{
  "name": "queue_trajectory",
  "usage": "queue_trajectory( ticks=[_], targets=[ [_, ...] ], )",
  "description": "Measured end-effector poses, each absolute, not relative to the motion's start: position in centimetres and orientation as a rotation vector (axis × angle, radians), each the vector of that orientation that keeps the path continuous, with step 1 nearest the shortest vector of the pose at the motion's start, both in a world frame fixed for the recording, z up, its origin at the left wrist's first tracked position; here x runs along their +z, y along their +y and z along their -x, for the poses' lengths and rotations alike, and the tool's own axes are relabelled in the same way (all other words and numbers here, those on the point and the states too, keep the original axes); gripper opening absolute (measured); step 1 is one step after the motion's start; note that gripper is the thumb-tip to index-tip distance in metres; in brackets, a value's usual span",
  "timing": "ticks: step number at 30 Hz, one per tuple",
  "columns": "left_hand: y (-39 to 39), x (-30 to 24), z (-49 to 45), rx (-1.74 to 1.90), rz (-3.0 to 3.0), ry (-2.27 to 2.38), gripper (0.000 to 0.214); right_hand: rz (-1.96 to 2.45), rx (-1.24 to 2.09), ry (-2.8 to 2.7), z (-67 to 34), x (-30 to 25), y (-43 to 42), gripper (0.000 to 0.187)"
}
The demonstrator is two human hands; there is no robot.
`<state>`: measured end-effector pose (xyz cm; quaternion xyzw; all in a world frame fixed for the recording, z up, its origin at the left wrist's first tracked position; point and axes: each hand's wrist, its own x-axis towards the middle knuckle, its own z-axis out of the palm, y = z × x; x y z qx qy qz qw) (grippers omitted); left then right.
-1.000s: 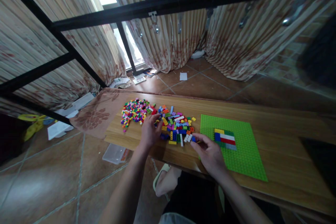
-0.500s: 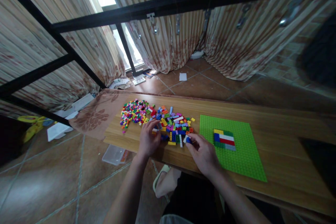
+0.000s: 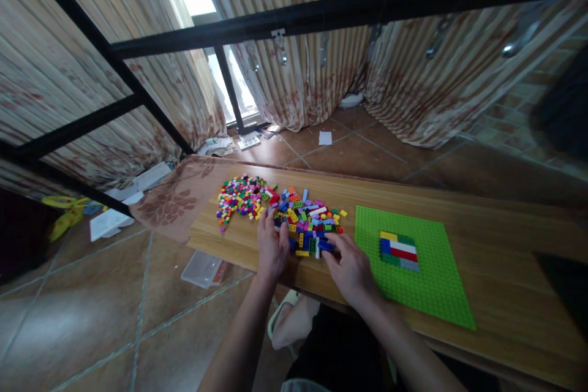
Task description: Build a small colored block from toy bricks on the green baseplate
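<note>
Both hands are down in the loose pile of coloured plastic building bricks (image 3: 309,220) on the pale wooden desk (image 3: 482,239). The left hand (image 3: 272,248) lies palm-down at the pile's left edge, fingers stretched, grip released. The right hand (image 3: 351,268) curls its fingertips at the near edge; whether its grip has a brick I cannot tell. Just beside lies a green studded baseplate (image 3: 427,288) carrying a small striped brick panel (image 3: 399,250).

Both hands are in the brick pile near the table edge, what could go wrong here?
The left hand and right hand work the brick pile beside the near edge of the table; bricks could slide off. The heap of tiny pieces lies beside it, so they may mix.
</note>
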<state>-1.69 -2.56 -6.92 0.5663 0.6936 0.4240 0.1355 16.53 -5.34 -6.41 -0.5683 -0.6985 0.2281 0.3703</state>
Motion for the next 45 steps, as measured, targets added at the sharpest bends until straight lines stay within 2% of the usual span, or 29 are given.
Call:
queue_trajectory(
  ticks=[13, 16, 20, 24, 32, 45],
  targets=[
    [-4.0, -6.1, 0.6, 1.379, -1.733, 1.672, 0.040, 1.328, 0.565, -1.661, -17.4, -7.0, -6.8, 0.031],
    [-5.8, -5.5, 1.4, 1.298, -1.837, 1.697, 0.050, 1.355, 0.565, -1.713, -17.6, -6.5, -7.9, 0.029],
    [-8.5, -5.3, 2.4, 0.982, -2.030, 1.767, 0.074, 1.342, 0.627, -1.890, -17.3, -6.1, -9.0, 0.021],
    [-9.2, -5.6, 2.4, 0.933, -1.966, 1.899, 0.082, 1.356, 0.585, -2.010, -16.7, -6.3, -8.4, 0.017],
    [-6.7, -6.0, 0.9, 1.061, -1.765, 1.918, 0.066, 1.267, 0.552, -1.977, -16.4, -6.7, -6.2, 0.020],
    [-7.1, -6.5, 0.6, 1.343, -1.715, 1.857, 0.037, 1.382, 0.561, -1.809, -21.4, -6.9, -10.7, 0.021]
  ],
)
